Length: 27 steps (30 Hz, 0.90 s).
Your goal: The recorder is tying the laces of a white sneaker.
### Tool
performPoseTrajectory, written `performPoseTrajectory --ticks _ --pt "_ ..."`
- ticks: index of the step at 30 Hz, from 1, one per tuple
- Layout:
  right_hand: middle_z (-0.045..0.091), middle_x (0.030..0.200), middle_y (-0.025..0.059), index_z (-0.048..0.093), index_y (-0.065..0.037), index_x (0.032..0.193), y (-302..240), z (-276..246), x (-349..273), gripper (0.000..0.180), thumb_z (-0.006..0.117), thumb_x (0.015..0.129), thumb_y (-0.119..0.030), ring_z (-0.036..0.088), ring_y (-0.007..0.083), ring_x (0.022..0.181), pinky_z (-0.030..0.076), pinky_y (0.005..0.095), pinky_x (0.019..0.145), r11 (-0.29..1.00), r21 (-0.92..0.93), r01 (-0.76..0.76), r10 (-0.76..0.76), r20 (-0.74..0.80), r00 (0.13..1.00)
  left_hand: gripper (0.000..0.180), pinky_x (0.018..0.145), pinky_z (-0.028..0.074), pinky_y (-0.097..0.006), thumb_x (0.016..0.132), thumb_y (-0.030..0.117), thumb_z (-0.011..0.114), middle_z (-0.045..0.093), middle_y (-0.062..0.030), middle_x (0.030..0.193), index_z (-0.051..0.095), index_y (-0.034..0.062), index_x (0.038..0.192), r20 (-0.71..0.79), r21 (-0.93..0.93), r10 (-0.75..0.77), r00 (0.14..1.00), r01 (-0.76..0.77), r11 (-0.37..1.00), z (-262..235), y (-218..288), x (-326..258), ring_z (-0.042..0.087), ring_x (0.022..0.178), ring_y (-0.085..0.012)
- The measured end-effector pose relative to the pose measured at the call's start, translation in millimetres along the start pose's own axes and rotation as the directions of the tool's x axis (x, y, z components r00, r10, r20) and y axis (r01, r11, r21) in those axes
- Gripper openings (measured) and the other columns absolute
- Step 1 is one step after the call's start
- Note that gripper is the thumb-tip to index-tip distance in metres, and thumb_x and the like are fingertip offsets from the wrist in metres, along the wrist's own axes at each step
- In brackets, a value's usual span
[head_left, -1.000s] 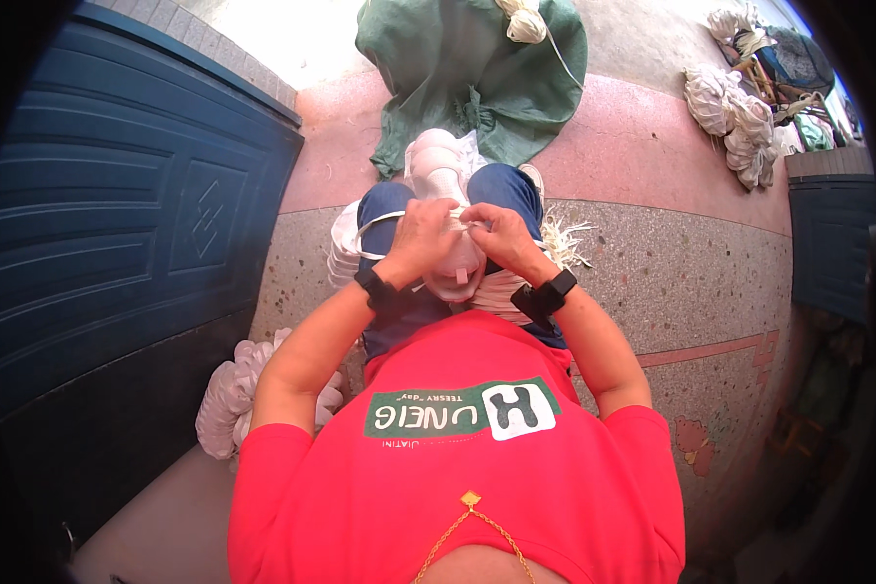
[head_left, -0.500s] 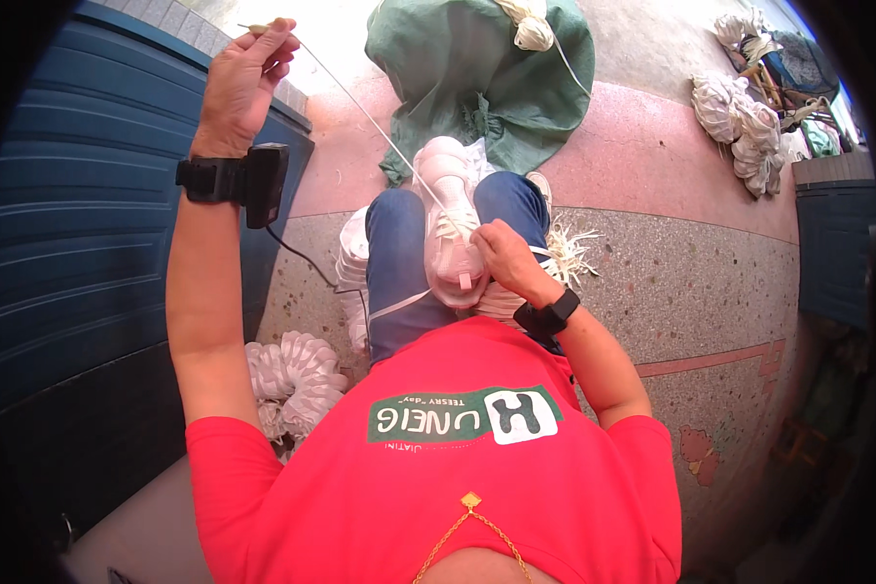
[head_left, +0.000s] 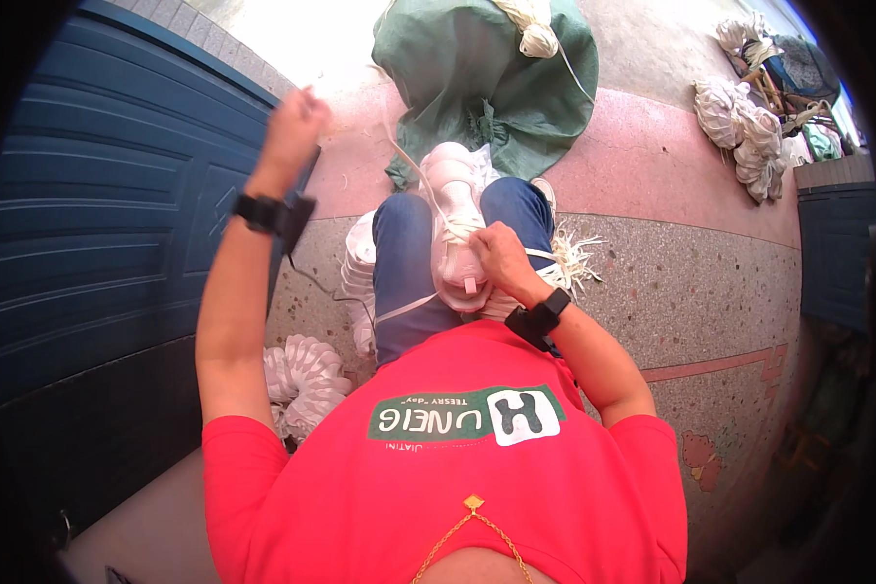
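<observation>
A white sneaker [head_left: 455, 229] rests between my knees on my blue jeans. My right hand [head_left: 499, 257] presses on its laces near the tongue. My left hand [head_left: 295, 125] is raised up to the left, fingers closed on a white lace [head_left: 405, 156] that runs taut down to the shoe. Both wrists wear black bands.
A green sack [head_left: 496, 83] lies on the floor ahead with a white bundle on it. A blue panelled door [head_left: 97, 224] stands at my left. White shoe parts [head_left: 307, 375] are piled by my left hip. More white bundles [head_left: 740, 127] lie at the far right.
My left hand, which rose from the shoe pulling the lace out, has now dropped a little lower and nearer. My right hand stays on the shoe.
</observation>
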State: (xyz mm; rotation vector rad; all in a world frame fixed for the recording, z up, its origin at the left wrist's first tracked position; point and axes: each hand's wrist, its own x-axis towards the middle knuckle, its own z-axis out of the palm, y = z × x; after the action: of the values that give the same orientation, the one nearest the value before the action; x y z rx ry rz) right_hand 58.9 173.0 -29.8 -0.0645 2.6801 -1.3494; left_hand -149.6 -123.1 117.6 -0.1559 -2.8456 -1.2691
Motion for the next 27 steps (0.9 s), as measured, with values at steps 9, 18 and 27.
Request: performPoseTrajectory --ticks 9,18,27 --pt "0.069 0.097 0.0266 0.069 0.001 0.104 -4 7 -1 0.02 0.059 0.093 -0.011 0.067 0.0438 0.095 0.052 0.0493 0.083 0.996 0.09 -0.001 0.015 -0.154 0.988 0.047 0.081 0.054 -0.033 0.094 0.002 0.059 0.073 -0.0148 0.096 0.05 0.0003 0.14 0.421 -0.216 0.158 0.893 -0.07 0.974 143 -11 -166 0.07 0.089 -0.0204" --pt "0.069 0.102 0.0233 0.073 -0.003 0.108 0 0 3 0.027 0.063 0.084 -0.011 0.066 0.0413 0.099 0.052 0.0465 0.087 0.978 0.2 -0.059 0.054 0.029 0.998 0.059 0.075 0.053 -0.037 0.086 0.005 0.07 0.068 -0.0137 0.083 0.05 -0.002 0.14 0.408 -0.141 0.173 0.896 -0.125 0.982 168 -6 -170 0.067 0.078 -0.0233" --pt "0.064 0.082 0.0077 0.064 -0.006 0.088 -5 -8 14 0.004 0.062 0.085 -0.009 0.065 0.0253 0.074 0.053 0.0381 0.074 0.842 0.52 -0.142 0.082 0.136 0.987 0.062 0.064 0.047 -0.024 0.081 0.002 0.069 0.063 0.0002 0.083 0.052 -0.0005 0.141 0.464 -0.147 -0.404 0.788 0.519 0.842 2 -124 -157 0.056 0.072 -0.0078"
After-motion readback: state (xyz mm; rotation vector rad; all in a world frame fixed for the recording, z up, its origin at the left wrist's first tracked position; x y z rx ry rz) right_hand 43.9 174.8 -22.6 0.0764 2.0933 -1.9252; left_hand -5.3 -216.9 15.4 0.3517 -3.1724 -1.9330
